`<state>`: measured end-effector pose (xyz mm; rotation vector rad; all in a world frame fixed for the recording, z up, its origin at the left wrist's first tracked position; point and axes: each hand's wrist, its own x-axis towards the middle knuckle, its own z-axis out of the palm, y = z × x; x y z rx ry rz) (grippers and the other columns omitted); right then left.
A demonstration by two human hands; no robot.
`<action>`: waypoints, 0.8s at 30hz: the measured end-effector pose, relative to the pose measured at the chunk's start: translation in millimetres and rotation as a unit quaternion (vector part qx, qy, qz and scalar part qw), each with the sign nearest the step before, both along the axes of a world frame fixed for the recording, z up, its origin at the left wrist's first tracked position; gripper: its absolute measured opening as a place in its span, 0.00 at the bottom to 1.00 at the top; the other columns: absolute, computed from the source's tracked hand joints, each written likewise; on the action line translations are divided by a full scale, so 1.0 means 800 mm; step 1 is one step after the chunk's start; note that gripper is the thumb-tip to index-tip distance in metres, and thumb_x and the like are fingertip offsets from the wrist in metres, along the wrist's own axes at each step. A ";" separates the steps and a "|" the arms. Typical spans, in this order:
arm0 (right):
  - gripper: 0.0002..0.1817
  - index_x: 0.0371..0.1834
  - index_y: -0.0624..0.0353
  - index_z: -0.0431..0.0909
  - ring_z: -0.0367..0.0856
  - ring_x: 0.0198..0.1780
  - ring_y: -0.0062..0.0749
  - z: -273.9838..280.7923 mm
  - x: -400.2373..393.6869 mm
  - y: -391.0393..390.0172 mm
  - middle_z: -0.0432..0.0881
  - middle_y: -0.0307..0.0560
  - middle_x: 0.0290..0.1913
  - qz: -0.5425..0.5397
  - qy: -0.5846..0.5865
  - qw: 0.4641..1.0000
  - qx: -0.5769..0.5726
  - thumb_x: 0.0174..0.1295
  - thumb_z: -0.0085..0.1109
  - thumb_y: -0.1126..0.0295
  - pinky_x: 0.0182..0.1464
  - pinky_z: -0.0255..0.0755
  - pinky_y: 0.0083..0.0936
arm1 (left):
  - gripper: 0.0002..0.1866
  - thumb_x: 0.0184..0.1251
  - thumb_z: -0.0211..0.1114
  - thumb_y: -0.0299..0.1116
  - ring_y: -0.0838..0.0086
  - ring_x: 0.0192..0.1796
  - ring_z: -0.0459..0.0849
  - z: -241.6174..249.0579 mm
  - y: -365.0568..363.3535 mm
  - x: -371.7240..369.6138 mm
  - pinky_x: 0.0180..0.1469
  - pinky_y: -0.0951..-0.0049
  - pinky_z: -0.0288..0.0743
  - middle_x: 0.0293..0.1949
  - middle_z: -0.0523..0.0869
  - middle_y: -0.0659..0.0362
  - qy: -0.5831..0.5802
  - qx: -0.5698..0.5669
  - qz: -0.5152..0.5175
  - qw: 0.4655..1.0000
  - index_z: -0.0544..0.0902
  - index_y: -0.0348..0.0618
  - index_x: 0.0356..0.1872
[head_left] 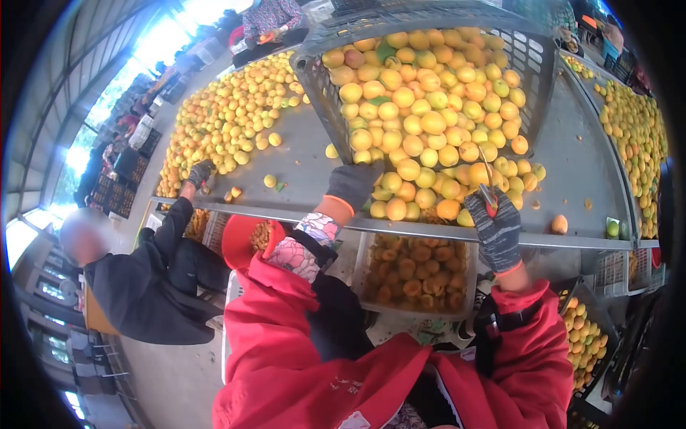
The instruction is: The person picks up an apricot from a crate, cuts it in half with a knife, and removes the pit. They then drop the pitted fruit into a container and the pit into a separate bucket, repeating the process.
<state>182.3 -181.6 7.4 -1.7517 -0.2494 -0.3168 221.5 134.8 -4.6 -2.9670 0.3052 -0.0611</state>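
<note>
A large grey plastic crate (536, 79) lies tipped on the metal table, its open side facing me. Yellow-orange apricots (432, 123) fill it and spill out to the table's front edge. My left hand (354, 184), in a dark grey glove, is closed at the crate's lower left corner, against the apricots. Its fingertips are hidden, so what it grips cannot be seen. My right hand (495, 227), in a grey striped glove, is closed around a small pointed tool (489, 196) with a red handle. The tool's thin tip points away from me, over the spilled apricots.
Below the table edge stands a bin (414, 275) of halved apricots, with a red bucket (246, 239) to its left. More apricots (229, 118) spread across the table's left side. A co-worker (153, 275) in dark clothes sits at left. A crate of apricots (584, 339) stands lower right.
</note>
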 end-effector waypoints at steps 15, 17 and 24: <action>0.20 0.50 0.73 0.76 0.83 0.37 0.44 -0.041 -0.008 0.020 0.83 0.58 0.36 0.095 0.037 0.994 -0.028 0.62 0.68 0.68 0.42 0.76 0.34 | 0.24 0.63 0.63 0.23 0.61 0.37 0.86 -0.040 -0.048 -0.066 0.40 0.62 0.85 0.45 0.82 0.53 0.120 -0.891 0.115 0.423 0.71 0.51 0.60; 0.20 0.50 0.73 0.76 0.83 0.36 0.43 -0.047 -0.005 0.019 0.83 0.57 0.35 0.096 0.020 0.994 -0.039 0.62 0.68 0.68 0.41 0.76 0.34 | 0.23 0.63 0.63 0.24 0.62 0.35 0.86 -0.033 -0.047 -0.065 0.38 0.63 0.84 0.44 0.84 0.54 0.127 -0.891 0.139 0.414 0.72 0.50 0.59; 0.21 0.52 0.72 0.76 0.83 0.37 0.43 -0.052 -0.005 0.022 0.83 0.57 0.36 0.089 0.022 0.995 -0.036 0.62 0.68 0.68 0.41 0.76 0.34 | 0.21 0.64 0.64 0.25 0.69 0.33 0.85 -0.041 -0.037 -0.064 0.35 0.68 0.82 0.42 0.84 0.56 0.124 -0.894 0.113 0.416 0.73 0.46 0.58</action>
